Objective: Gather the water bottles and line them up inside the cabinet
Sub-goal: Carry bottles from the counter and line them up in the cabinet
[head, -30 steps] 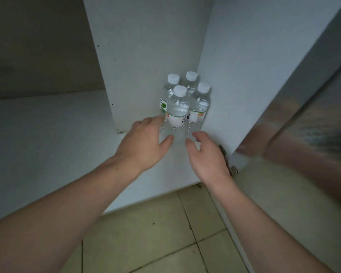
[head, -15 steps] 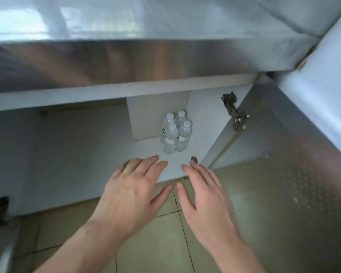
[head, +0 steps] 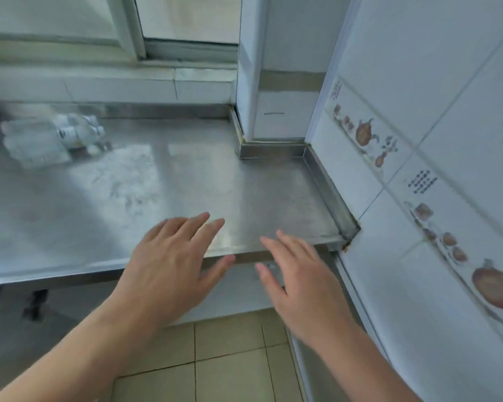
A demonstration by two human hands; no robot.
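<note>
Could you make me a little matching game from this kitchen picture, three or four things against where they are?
Things:
1. water bottles
2. left hand
3. right hand
4. patterned tiles

Places:
A. right wall
B. far left of the steel counter
C. open over the counter's front edge, nearer the wall
D. open over the counter's front edge, nearer the bottles

Pairs: 1-B, 2-D, 3-C, 4-A

Blurry water bottles lying far-left on counter.
</note>
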